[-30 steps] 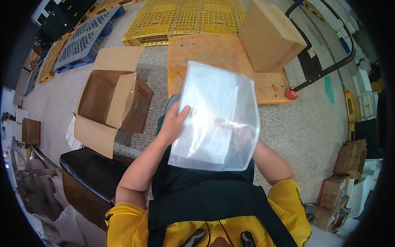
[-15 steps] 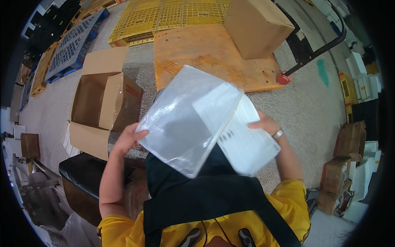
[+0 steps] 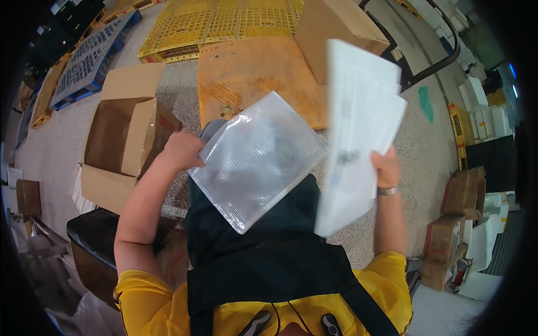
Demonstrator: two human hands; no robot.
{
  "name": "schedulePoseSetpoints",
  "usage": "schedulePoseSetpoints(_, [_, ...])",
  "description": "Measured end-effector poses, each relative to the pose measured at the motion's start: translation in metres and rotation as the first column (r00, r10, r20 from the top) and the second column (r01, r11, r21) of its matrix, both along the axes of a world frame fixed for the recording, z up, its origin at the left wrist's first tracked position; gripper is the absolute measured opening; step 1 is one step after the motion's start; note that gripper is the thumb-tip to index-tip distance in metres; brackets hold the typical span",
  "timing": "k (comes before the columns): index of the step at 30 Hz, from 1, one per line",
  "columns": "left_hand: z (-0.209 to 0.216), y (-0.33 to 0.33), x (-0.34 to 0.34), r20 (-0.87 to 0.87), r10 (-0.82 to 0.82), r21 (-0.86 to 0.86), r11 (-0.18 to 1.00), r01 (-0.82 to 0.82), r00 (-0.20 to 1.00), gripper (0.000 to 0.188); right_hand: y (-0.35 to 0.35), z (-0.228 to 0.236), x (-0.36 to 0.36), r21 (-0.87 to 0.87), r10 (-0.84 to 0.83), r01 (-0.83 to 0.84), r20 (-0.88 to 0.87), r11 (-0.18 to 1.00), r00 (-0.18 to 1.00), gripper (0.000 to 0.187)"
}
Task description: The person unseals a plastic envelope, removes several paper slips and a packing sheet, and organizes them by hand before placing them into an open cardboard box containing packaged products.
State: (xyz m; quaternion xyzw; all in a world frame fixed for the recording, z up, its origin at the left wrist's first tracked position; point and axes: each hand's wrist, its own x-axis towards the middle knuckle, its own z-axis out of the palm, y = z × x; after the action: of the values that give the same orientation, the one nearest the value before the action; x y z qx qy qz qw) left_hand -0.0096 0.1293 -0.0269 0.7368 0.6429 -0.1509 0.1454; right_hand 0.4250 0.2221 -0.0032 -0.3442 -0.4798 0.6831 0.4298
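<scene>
A clear, ribbed plastic sleeve (image 3: 263,157) lies slantwise over my lap. My left hand (image 3: 186,150) is closed on its left edge. To the right, a sheaf of white paper sheets (image 3: 358,123) stands up in my right hand (image 3: 386,168), the thumb pressed on its front face. The sheets fan apart at the upper right and are blurred by motion, so their print is not readable. Paper and sleeve are apart, with the sleeve's right corner close to the sheaf's left edge.
An open cardboard box (image 3: 112,134) stands at the left. Ahead lies a platform trolley (image 3: 252,67) with an orange deck, carrying a closed carton (image 3: 319,33). Behind it are yellow plastic pallets (image 3: 224,22). A black-covered bundle (image 3: 103,232) rests near my left elbow; cartons (image 3: 443,238) are stacked at right.
The white sheets have come out of the sleeve, up and to the right in my right hand. My left hand keeps hold of the sleeve, now seen without the paper inside.
</scene>
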Motion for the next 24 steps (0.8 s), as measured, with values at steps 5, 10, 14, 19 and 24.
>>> schedulePoseSetpoints(5, [0.003,-0.011,0.036,0.854,0.349,-0.401,0.914,-0.061,-0.387,0.081,-0.005,-0.036,-0.117,-0.086,0.174,-0.181,-0.078,0.98,0.982,0.052])
schedulePoseSetpoints(10, [-0.034,-0.029,0.06,0.713,0.284,-0.599,0.721,-0.348,-0.641,0.063,-0.011,-0.058,-0.184,-0.025,0.293,-0.293,0.173,0.956,0.94,0.051])
schedulePoseSetpoints(14, [-0.048,-0.043,0.051,0.737,0.279,-0.622,0.637,-0.455,-0.616,0.05,-0.003,-0.066,-0.191,-0.138,0.405,-0.382,0.228,0.914,0.885,0.043])
schedulePoseSetpoints(19, [-0.056,-0.045,0.038,0.593,0.256,-0.738,0.552,-0.388,-0.763,0.044,0.004,-0.075,-0.178,-0.186,0.371,-0.344,0.141,0.92,0.918,0.032])
schedulePoseSetpoints(24, [-0.061,-0.046,0.029,0.601,0.273,-0.739,0.548,-0.392,-0.751,0.042,0.013,-0.044,-0.155,-0.037,-0.167,0.164,-0.102,0.986,0.981,0.021])
